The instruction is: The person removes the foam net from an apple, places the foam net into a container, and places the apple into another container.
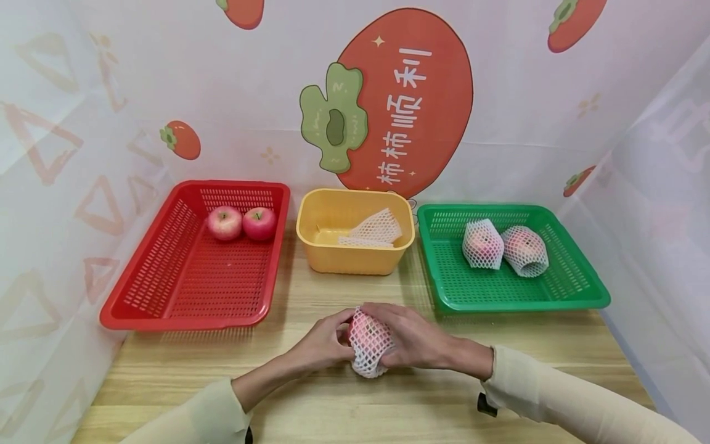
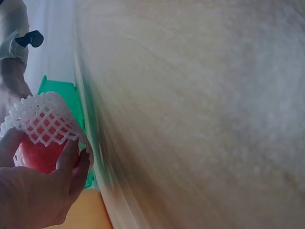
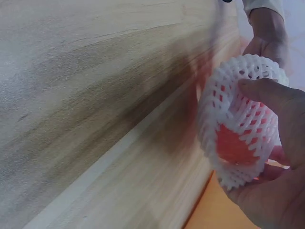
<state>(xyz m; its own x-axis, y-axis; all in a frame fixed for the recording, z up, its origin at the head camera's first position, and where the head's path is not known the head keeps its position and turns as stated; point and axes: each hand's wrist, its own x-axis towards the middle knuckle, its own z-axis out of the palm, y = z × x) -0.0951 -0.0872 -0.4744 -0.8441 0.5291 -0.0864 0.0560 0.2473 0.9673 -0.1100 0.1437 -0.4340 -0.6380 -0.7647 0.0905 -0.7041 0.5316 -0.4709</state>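
Note:
Between both hands, over the front middle of the table, is a red apple partly covered by a white foam net sleeve. My left hand grips the apple's left side; in the left wrist view its thumb and fingers curl round the bare red skin at the net's edge. From the right, my right hand holds the netted apple, with its thumb pressed on the mesh in the right wrist view. Red skin shows through the mesh and through a wider gap in it.
A red basket at left holds two bare apples. In the yellow bin at the back middle lie foam nets. The green basket at right holds two netted apples. A printed cloth hangs behind and at the sides.

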